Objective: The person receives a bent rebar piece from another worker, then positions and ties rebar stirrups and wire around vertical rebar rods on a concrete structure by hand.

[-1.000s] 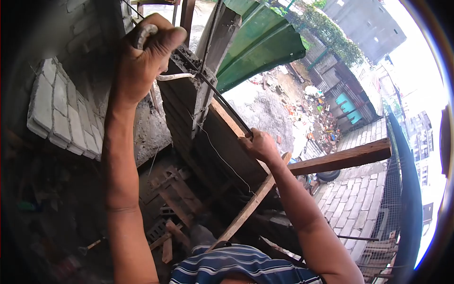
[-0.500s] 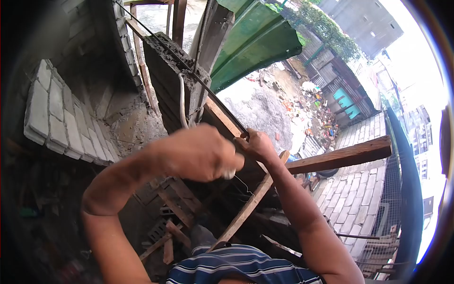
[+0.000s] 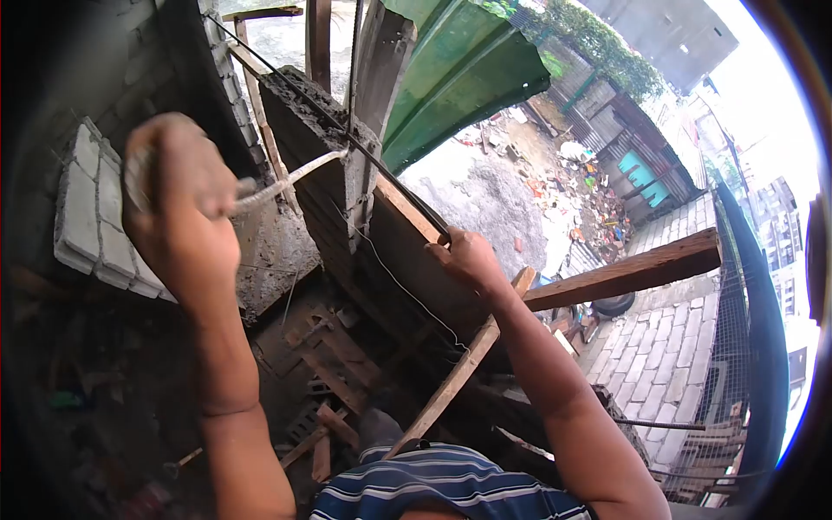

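Observation:
My left hand, blurred by motion, is raised at the left with its fingers closed around one end of a pale bent metal bar. The bar's far end meets a long dark steel rod at the concrete post; how they join is too small to tell. Along the top of a concrete wall and a wooden board, the rod runs down to my right hand. My right hand's fingers are closed around the rod's near end. A thin wire hangs below the post.
A thick wooden beam juts right beside my right forearm, crossing a slanted wooden strip. Green corrugated sheet stands behind the post. Block pieces lean at left; wood scraps lie below. Rubble and gravel lie beyond.
My left hand has swung left and upward, away from the middle. The pale bar has turned from hanging downward to pointing left. My right hand stays on the rod.

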Tool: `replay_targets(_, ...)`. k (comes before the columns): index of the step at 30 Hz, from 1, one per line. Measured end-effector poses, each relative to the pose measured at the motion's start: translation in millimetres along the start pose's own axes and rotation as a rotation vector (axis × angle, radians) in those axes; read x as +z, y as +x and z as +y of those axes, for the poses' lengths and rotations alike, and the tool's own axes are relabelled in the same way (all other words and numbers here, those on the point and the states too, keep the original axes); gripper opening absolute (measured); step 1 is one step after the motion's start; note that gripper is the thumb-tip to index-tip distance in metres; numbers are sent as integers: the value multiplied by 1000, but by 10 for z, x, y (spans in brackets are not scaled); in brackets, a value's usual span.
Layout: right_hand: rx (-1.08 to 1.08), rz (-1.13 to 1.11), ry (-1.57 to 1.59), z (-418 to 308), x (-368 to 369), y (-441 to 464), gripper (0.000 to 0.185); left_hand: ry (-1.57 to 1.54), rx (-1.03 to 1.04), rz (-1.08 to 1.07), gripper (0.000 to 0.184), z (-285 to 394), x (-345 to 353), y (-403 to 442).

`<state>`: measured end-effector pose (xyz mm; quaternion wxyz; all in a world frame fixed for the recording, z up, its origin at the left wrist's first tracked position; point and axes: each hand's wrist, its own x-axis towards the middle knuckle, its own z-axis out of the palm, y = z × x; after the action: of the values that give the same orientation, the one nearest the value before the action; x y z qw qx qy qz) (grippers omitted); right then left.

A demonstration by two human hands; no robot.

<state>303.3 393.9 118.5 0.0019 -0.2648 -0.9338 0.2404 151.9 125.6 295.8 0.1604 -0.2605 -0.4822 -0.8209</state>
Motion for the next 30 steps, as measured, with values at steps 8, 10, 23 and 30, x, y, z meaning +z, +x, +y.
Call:
replay_targets(8, -6, 31, -34, 49, 39, 23, 41, -300, -212, 174, 33, -471, -628, 612)
replay_targets(10, -11, 27, -31, 80, 71, 15, 41, -279, -206, 130, 37, -464, -602, 627)
replay_targets(23, -19, 34, -15, 52, 31, 26, 40, -273, -264, 65, 33, -790, -368, 1295)
replay_targets(30, 9, 0, 2, 41, 29, 39, 39, -239, -268, 103, 32, -734, -285, 1336)
